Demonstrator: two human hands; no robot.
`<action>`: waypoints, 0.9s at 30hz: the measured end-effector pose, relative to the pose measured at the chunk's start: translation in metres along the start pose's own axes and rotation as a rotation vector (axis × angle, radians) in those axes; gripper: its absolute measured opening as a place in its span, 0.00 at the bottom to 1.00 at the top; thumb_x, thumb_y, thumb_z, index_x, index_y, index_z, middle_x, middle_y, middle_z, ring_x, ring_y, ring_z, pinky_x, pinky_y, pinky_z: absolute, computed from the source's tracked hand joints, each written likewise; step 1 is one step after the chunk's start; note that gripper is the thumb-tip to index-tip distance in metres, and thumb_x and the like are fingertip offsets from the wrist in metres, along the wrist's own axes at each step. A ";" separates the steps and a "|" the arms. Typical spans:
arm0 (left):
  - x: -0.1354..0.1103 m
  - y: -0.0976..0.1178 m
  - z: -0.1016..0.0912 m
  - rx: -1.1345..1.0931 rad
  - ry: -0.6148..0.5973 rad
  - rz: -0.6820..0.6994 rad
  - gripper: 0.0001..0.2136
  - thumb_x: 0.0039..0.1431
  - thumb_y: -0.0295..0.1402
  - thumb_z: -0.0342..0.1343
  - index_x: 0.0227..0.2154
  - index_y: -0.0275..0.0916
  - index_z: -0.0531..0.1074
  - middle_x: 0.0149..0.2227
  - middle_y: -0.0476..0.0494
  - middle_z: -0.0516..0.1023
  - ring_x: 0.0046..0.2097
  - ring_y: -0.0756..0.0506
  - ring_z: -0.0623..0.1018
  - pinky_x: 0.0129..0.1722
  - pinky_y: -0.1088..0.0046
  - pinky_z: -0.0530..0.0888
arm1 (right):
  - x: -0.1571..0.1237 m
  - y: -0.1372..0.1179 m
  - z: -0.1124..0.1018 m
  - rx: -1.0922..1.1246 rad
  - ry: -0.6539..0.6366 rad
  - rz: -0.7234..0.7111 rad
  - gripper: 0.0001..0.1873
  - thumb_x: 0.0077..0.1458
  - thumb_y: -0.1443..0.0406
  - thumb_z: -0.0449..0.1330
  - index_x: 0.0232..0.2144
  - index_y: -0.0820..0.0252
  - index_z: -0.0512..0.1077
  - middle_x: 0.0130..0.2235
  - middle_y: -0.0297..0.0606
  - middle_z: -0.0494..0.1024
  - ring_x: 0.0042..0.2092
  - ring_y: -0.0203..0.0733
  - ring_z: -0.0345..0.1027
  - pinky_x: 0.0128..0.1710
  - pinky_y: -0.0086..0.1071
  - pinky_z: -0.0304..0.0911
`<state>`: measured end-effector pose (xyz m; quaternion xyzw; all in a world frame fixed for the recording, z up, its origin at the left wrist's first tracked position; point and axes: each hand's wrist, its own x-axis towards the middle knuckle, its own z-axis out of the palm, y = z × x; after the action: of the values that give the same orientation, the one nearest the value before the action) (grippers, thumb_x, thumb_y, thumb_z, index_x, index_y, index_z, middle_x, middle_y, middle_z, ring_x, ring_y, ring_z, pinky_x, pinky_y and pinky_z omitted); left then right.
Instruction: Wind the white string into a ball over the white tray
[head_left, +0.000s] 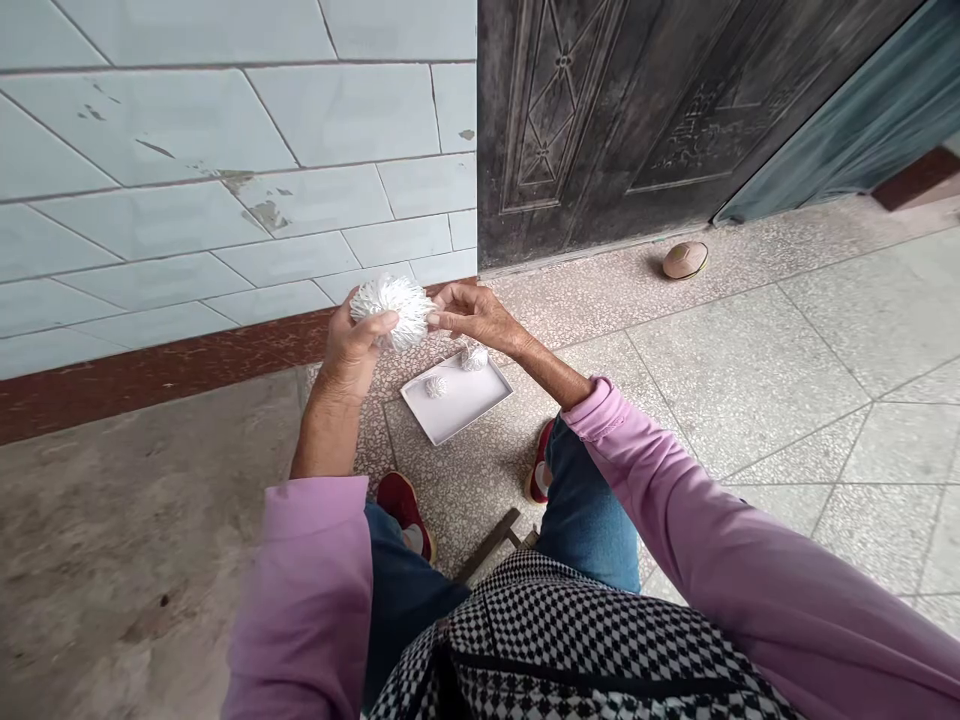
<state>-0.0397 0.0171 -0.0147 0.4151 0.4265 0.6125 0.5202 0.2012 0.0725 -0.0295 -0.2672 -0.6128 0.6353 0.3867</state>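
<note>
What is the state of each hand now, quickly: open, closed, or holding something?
Left hand: grip closed around the white spiky ball.
Right hand: fingertips pinching the right side of the same ball.

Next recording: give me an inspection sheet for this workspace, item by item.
Surface: speckled terrazzo floor; bare concrete on the left.
Job's things: white spiky ball held up in both hands; white tray on the floor with two small white balls in it.
Clutter: tan rounded object lying by the dark embossed door; wooden piece between the feet, partly hidden.
Grippers: left hand wraps the spiky ball from below; right hand pinches its right side.
Cables: nothing seen.
Surroundings: pale tiled wall with chipped patches, left of the door.
</note>
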 end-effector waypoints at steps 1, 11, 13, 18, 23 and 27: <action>-0.001 0.001 0.000 -0.001 -0.005 -0.006 0.32 0.44 0.49 0.90 0.49 0.44 0.86 0.45 0.40 0.87 0.48 0.33 0.89 0.46 0.58 0.90 | -0.001 -0.001 0.001 0.005 -0.010 0.012 0.46 0.51 0.32 0.94 0.42 0.57 0.75 0.40 0.39 0.87 0.42 0.42 0.83 0.33 0.26 0.76; -0.006 0.001 0.011 -0.143 0.038 0.014 0.29 0.51 0.55 0.87 0.44 0.43 0.82 0.48 0.34 0.91 0.68 0.23 0.89 0.69 0.46 0.91 | -0.004 -0.002 -0.001 0.023 -0.032 -0.004 0.42 0.63 0.34 0.91 0.44 0.56 0.74 0.33 0.31 0.82 0.29 0.32 0.72 0.26 0.25 0.67; -0.003 -0.002 0.007 -0.149 0.047 -0.002 0.29 0.51 0.54 0.88 0.44 0.42 0.83 0.51 0.32 0.91 0.67 0.23 0.89 0.69 0.45 0.91 | -0.008 -0.005 -0.002 0.017 -0.019 -0.012 0.41 0.67 0.33 0.88 0.42 0.56 0.74 0.30 0.28 0.78 0.27 0.31 0.66 0.25 0.25 0.63; 0.003 -0.007 0.004 -0.122 0.051 -0.009 0.30 0.49 0.53 0.90 0.45 0.41 0.84 0.49 0.36 0.92 0.63 0.25 0.91 0.69 0.46 0.90 | -0.012 -0.013 -0.011 0.083 0.016 -0.108 0.43 0.70 0.27 0.83 0.40 0.56 0.75 0.24 0.22 0.66 0.24 0.30 0.52 0.23 0.29 0.48; 0.001 -0.010 0.020 -0.162 -0.009 -0.033 0.32 0.49 0.53 0.90 0.49 0.42 0.86 0.49 0.36 0.93 0.67 0.24 0.91 0.72 0.47 0.89 | -0.008 -0.018 -0.018 0.095 0.147 -0.012 0.31 0.82 0.43 0.82 0.40 0.57 0.76 0.25 0.20 0.61 0.25 0.29 0.47 0.24 0.29 0.46; 0.000 -0.015 0.032 -0.218 -0.050 -0.078 0.33 0.47 0.53 0.90 0.50 0.41 0.87 0.51 0.33 0.93 0.67 0.21 0.91 0.73 0.43 0.89 | -0.010 -0.018 -0.015 0.077 0.192 0.063 0.25 0.89 0.58 0.77 0.37 0.58 0.75 0.25 0.22 0.63 0.26 0.30 0.47 0.26 0.30 0.47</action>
<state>-0.0055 0.0214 -0.0194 0.3543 0.3602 0.6241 0.5960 0.2216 0.0724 -0.0148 -0.3308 -0.5394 0.6418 0.4333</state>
